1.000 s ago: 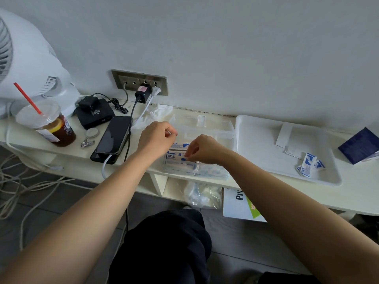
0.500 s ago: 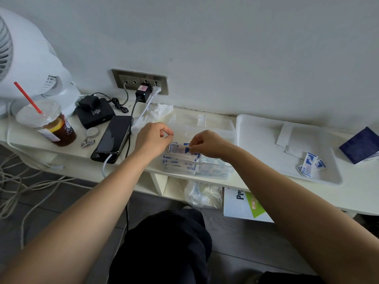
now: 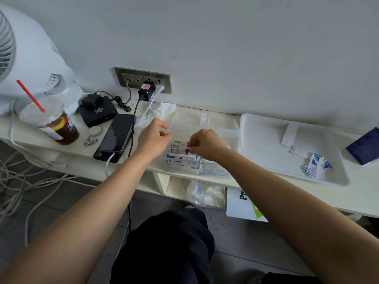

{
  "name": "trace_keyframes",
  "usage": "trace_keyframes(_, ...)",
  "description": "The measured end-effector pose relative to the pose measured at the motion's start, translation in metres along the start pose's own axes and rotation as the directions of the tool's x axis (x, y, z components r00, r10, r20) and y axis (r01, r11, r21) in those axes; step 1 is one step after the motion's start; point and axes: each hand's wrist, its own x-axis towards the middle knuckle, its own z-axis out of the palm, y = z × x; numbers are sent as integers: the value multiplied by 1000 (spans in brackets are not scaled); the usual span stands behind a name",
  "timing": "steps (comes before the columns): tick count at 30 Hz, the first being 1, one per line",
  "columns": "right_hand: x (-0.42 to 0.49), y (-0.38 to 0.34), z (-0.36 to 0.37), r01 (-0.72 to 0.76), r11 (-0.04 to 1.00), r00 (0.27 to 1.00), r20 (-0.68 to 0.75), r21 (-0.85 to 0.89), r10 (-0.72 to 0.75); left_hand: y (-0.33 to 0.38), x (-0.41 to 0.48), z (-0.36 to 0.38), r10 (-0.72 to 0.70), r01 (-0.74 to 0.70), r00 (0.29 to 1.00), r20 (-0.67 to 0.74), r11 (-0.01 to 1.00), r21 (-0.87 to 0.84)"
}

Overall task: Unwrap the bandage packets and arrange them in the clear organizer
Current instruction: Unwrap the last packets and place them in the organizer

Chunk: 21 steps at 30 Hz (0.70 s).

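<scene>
The right hand [image 3: 207, 144] has thumb and forefinger closed in a narrow pinch on the right end of a white-and-blue bandage packet [image 3: 180, 150], its other fingers curled under the palm. The packet lies roughly level, its free end pointing toward the left hand. Directly below the pinch, and touching the held packet or very nearly so (the gap is too fine to judge), a stack of packets [image 3: 182, 160] sits in the near left compartment of the clear organizer [image 3: 230, 128]. The organizer's far compartments lie beyond the knuckles of both hands.

The left hand [image 3: 153, 138] hovers just beside the held packet's free end, at the organizer's left wall. Its fingers are loosely curled and the thumb sticks out toward the wall behind, with a small gap between thumb and forefinger. Whether those fingertips touch the transparent wall or hold anything cannot be told.

Out past the right wrist lies a white tray [image 3: 256, 140], carrying a few loose packets [image 3: 316, 165] at its near right corner, well apart from the pinch. On the other side of the left hand, just beside its wrist, lies a black phone [image 3: 117, 136], and farther that way stands an iced drink [image 3: 53, 126].
</scene>
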Motion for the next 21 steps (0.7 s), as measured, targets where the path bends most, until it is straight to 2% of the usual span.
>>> trace_keyframes(11,-3,-6,2,111,994,993,39,8,-111,2,-1,0,-14,14,1000,24,1000,-4)
trace_keyframes(15,-2,-9,0,145,989,989,5,36,-146,4,-1,0,-16,17,1000,26,1000,-5)
trace_keyframes(19,-3,-12,2,145,989,983,124,-36,-139,3,0,0,-20,20,999,42,1000,-2)
trace_keyframes(21,-2,-13,3,118,993,984,136,2,-117,3,-2,0,-23,22,999,41,1000,20)
